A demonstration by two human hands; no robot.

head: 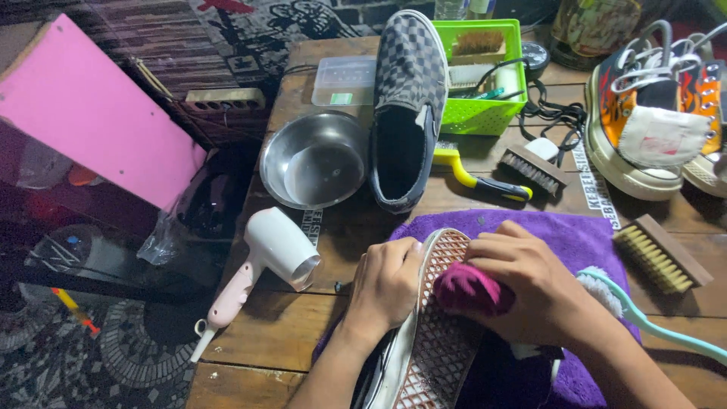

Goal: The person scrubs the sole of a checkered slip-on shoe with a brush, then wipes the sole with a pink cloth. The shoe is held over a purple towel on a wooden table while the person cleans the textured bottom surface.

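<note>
While the left hand (388,284) clamps the edge of the upturned shoe (428,333), sole up on the purple towel (568,235), the right hand (530,284) closes on a pink cloth (466,289) pressed to the waffle-patterned rubber sole. Firm short rubs along the grooves, with the shoe braced, would likely clean best. Nearby sit a shiny steel bowl (314,160), a smooth white hair dryer (265,261), a checkered slip-on shoe (407,106), a bristly wooden brush (660,254) and a green basket (485,113).

Pink cloth (468,289) against upturned shoe sole (439,333)
</note>
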